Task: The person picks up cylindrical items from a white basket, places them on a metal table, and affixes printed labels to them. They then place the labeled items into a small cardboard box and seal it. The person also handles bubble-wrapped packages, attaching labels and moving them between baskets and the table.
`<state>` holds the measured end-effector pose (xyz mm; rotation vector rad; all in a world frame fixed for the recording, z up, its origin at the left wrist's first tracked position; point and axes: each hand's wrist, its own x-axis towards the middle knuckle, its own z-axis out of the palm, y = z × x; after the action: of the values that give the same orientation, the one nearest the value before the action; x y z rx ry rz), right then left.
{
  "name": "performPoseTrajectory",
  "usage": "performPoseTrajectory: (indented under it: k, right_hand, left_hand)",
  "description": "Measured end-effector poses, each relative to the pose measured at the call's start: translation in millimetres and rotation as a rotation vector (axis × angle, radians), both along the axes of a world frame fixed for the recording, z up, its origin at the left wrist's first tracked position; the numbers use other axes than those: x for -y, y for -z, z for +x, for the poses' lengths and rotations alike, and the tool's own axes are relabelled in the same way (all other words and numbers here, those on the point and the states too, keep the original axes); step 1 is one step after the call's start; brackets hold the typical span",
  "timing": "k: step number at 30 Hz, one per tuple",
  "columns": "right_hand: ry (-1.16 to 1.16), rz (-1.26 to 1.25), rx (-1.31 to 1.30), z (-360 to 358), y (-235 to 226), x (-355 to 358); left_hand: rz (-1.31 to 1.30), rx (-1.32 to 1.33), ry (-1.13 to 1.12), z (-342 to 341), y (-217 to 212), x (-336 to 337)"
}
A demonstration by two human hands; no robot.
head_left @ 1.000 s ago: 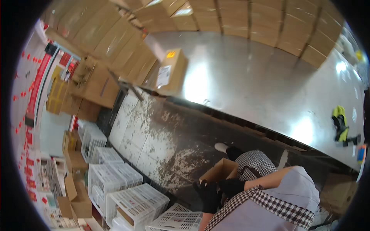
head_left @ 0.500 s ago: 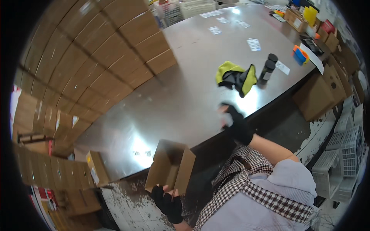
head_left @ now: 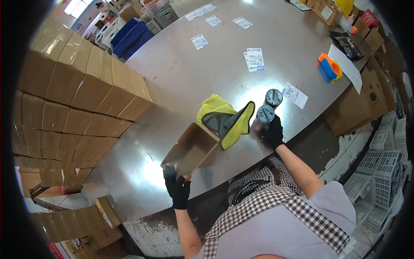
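Observation:
My left hand (head_left: 177, 187), in a black fingerless glove, grips the near edge of an open cardboard box (head_left: 183, 149). The box is tilted above the metal table (head_left: 172, 88), its inside bare where it shows. My right hand (head_left: 271, 134), gloved the same way, is closed round the nearer of two dark canisters (head_left: 265, 114) with grey lids; its fingertips are blurred. The other canister (head_left: 274, 98) stands upright just behind, touching or nearly so. Between box and canisters lies a crumpled yellow-green and grey cloth (head_left: 224, 121), partly overlapped by the box's far edge.
Stacked cartons (head_left: 82, 103) rise at the left. Several printed labels (head_left: 254, 59) lie across the table, one label (head_left: 295, 95) beside the canisters. A blue and orange tape dispenser (head_left: 330, 67) sits at the right edge. Plastic baskets (head_left: 381, 172) stand low at right.
My right hand has moved forward onto the nearer canister. The left hand has lifted the box forward over the table, beside the cloth. The view has shifted.

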<state>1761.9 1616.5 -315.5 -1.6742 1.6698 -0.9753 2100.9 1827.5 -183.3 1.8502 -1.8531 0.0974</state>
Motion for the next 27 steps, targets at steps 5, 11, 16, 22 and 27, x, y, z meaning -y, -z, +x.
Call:
performPoseTrajectory:
  k: [5, 11, 16, 22, 27]
  right_hand:
    - [0.086, 0.023, 0.073, 17.3, -12.6, 2.5]
    - [-0.443, -0.078, 0.116, 25.5, -78.0, -39.9]
    - [-0.806, -0.444, -0.024, 51.5, -155.8, -52.3]
    - [-1.14, 0.03, 0.059, 67.0, -180.8, -58.2]
    - [-1.257, 0.204, -0.031, 85.9, -196.1, -60.5]
  left_hand:
    - [0.096, 0.13, -0.205, -45.9, -64.3, 6.0]
    - [0.108, -0.723, -0.09, -111.6, -73.0, 46.3]
    - [0.179, -1.005, -0.109, -118.5, -69.8, 56.0]
    - [0.215, -1.271, 0.02, -76.8, -65.8, 24.8]
    - [0.14, -1.237, 0.125, -63.6, -60.6, 18.0]
